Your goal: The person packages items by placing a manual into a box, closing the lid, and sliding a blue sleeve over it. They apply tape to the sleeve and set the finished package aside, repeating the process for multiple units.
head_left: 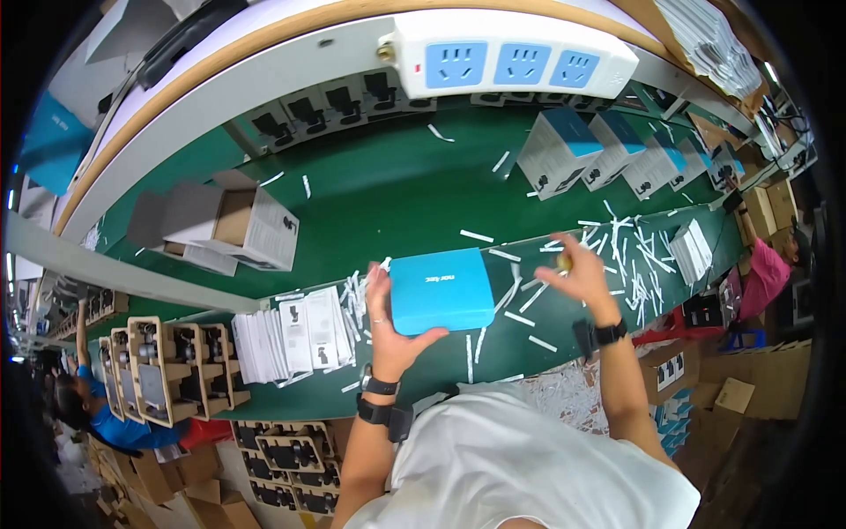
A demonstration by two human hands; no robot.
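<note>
Green tabletop [388, 185] is scattered with white paper strips [630, 242]. On its near edge lies a closed blue box [441, 289]; the left hand [388, 331] holds its left side, fingers spread around the corner. The right hand [577, 273], raised to the right, pinches something small. I judge the box is packed and sealing remains; finished boxes [608, 154] stand behind.

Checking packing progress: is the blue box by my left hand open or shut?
Shut: the blue box lies flat, lid on, left hand gripping its edge.
</note>
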